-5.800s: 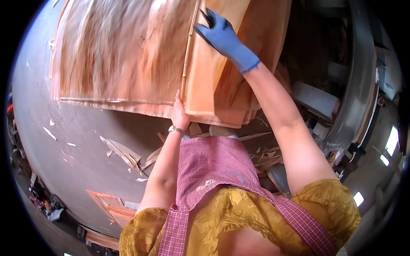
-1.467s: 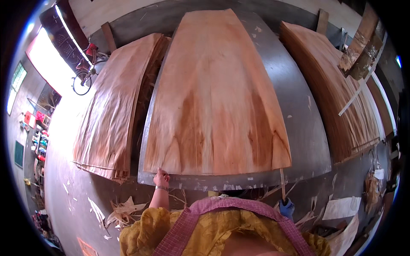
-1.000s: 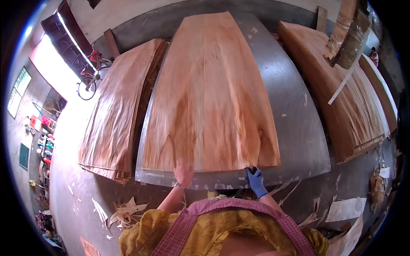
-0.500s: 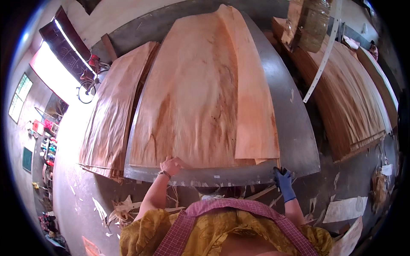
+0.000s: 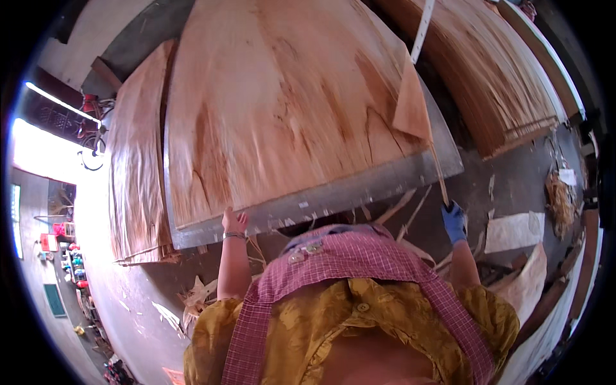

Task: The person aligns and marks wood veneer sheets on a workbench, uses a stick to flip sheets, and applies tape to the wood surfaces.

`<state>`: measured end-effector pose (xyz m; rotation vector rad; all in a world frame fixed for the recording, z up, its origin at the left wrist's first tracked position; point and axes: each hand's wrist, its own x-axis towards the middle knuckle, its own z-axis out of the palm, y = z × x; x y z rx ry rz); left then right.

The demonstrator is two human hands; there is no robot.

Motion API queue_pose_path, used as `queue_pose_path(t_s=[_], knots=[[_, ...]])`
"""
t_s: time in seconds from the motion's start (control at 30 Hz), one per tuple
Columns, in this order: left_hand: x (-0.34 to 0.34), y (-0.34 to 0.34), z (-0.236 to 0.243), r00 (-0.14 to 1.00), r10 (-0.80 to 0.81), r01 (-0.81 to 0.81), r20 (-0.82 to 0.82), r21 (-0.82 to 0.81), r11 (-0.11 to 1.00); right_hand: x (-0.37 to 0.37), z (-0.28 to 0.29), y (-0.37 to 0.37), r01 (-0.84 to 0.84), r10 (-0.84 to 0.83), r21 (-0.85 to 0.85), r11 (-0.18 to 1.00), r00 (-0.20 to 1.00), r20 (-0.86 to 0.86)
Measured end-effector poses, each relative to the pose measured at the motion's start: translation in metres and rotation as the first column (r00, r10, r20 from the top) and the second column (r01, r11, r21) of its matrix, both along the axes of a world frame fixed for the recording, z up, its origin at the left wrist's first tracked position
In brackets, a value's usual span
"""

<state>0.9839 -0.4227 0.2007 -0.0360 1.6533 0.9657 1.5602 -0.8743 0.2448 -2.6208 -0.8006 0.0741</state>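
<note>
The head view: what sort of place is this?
Probably a small wood-veneer workshop: a broad, thin wood sheet lies in front of the person, the left stack and right stack look like similar sheets, and torn scraps litter the floor.

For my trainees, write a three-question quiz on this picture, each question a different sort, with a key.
1. Multiple choice: what does the blue-gloved right hand hold? A) a metal hammer; B) a thin tan stick; C) a red cup.
2. True or false: one stack of tan wood sheets stands left of the flat grey slab, another stack right of it.
3. Fill in (near/far): the ungloved left hand is at the ____ edge of the large, streaked tan wood sheet.

Key: 1 B; 2 true; 3 near.
</note>
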Motion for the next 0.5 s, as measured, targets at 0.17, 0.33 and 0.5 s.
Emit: queue_pose_path(t_s=[0.17, 0.33, 0.5], knots=[[0.031, -0.024, -0.012, 0.940, -0.018, -0.023, 0.340, 0.115, 0.993, -0.031, -0.013, 0.046, 0.048, 0.010, 0.242, 0.969, 0.972, -0.234], [0.019, -0.018, -0.027, 0.898, -0.083, -0.014, 0.433, 0.216, 0.976, -0.043, 0.001, 0.104, 0.003, 0.082, 0.195, 0.981, 0.900, -0.428], [0.044, -0.025, -0.024, 0.975, -0.138, 0.076, 0.175, 0.319, 0.945, -0.002, -0.004, 0.051, -0.139, 0.130, 0.088, 0.986, 0.987, 0.098]])
